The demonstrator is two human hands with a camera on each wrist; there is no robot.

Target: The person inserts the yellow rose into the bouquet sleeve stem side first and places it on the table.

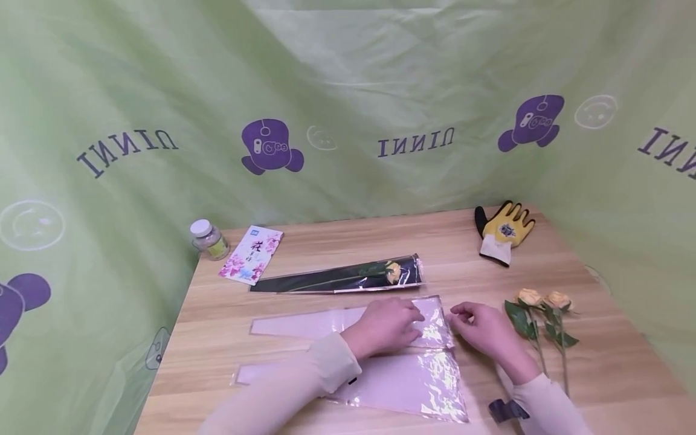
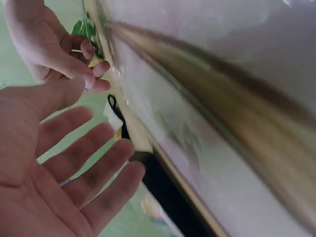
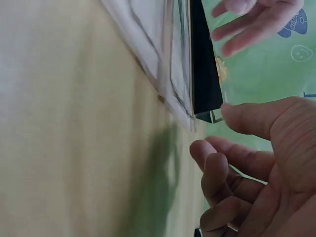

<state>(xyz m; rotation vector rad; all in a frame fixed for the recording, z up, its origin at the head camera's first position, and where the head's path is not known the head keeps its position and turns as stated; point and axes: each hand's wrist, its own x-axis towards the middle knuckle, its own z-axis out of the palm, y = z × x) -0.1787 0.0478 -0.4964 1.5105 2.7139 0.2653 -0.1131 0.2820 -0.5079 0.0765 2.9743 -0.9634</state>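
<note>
Two tapered pale flower sleeves lie side by side, the far sleeve (image 1: 304, 323) and the near sleeve (image 1: 402, 386), wide ends to the right. Over the far one hovers my left hand (image 1: 383, 326); the left wrist view shows its fingers spread and holding nothing. Just off that sleeve's wide end is my right hand (image 1: 481, 326). Its thumb stands apart from loosely bent fingers (image 3: 215, 177), with nothing between them, in the right wrist view. Behind both sleeves rests a dark-backed sleeve (image 1: 304, 283) with a peach rose (image 1: 394, 273) inside.
Two more peach roses, a left rose (image 1: 528, 296) and a right rose (image 1: 557, 299), lie beyond my right hand. A yellow glove (image 1: 508, 229) is at the back right. A lidded jar (image 1: 211, 241) and floral packet (image 1: 251, 255) stand back left. Dark tape (image 1: 507, 411) lies by my right sleeve.
</note>
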